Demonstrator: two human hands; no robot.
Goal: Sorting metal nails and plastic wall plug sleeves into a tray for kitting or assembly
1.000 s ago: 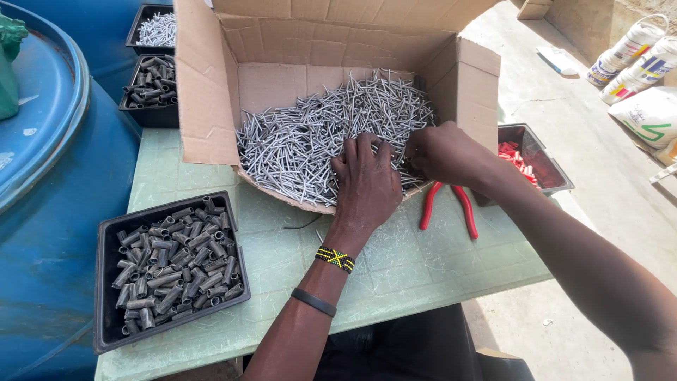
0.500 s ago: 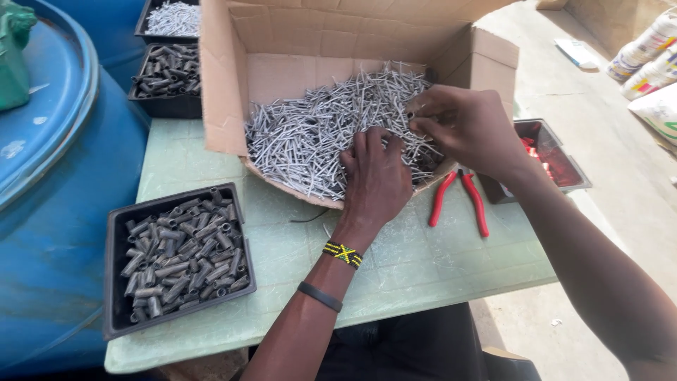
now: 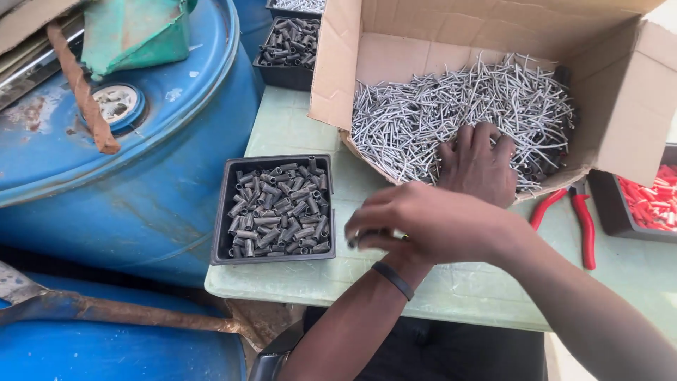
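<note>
The heap of silver nails [image 3: 458,106] fills the open cardboard box [image 3: 635,106] on the pale green surface [image 3: 296,127]. The left hand [image 3: 479,166] lies flat on the heap, fingers spread, gripping nothing that shows. The right hand [image 3: 430,222] crosses over the left forearm with fingertips pinched around something small and hard to make out, just beside the black tray of grey sleeves [image 3: 275,208]. Red-handled pliers [image 3: 582,219] lie right of the box, near a tray of red pieces [image 3: 652,201].
</note>
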